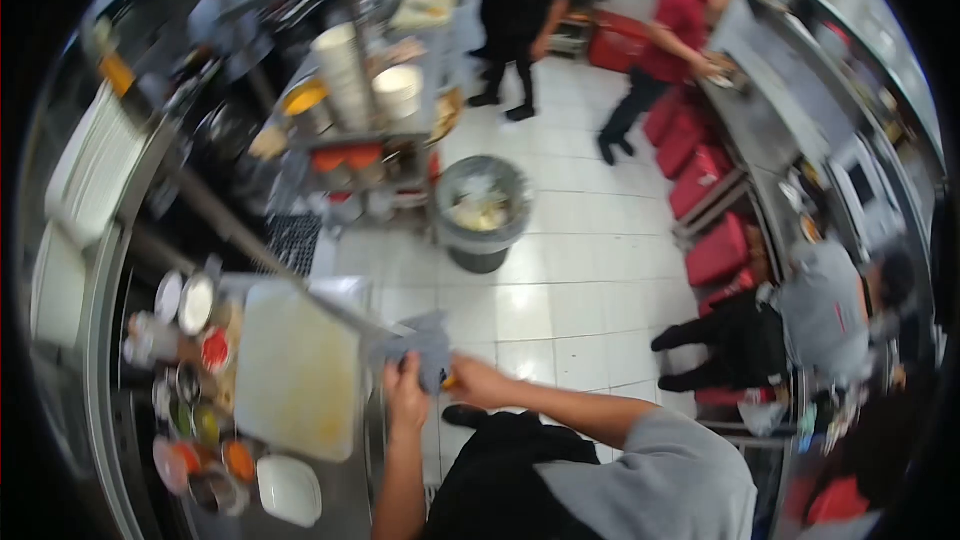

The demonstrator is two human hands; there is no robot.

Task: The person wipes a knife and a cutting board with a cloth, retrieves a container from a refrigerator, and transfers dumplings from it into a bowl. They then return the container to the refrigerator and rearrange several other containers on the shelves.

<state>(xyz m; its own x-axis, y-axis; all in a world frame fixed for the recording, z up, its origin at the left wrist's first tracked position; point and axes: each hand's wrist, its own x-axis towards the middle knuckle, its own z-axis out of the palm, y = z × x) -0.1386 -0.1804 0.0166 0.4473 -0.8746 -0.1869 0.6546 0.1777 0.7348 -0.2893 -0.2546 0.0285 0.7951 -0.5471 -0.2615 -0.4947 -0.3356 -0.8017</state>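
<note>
Over the front edge of the counter, my left hand point(403, 398) is closed on a grey cloth point(428, 342), thumb and fingers at its lower left side. Just to the right, my right hand point(474, 383) is closed round a tool with a yellow handle point(449, 381). The rest of that tool lies behind the cloth, and I cannot tell its kind. A long, thin metallic edge slopes down to the cloth's upper left. Left of both hands, a stained white cutting board point(297, 370) lies on the steel counter point(345, 490).
Sauce tubs, including a red one point(215, 349), and a white square container point(289, 490) line the board's left side. A lined bin point(484, 202) stands on the tiled floor ahead. Stacked containers point(342, 75) stand on the far counter. People work ahead point(522, 10) and at right point(825, 310).
</note>
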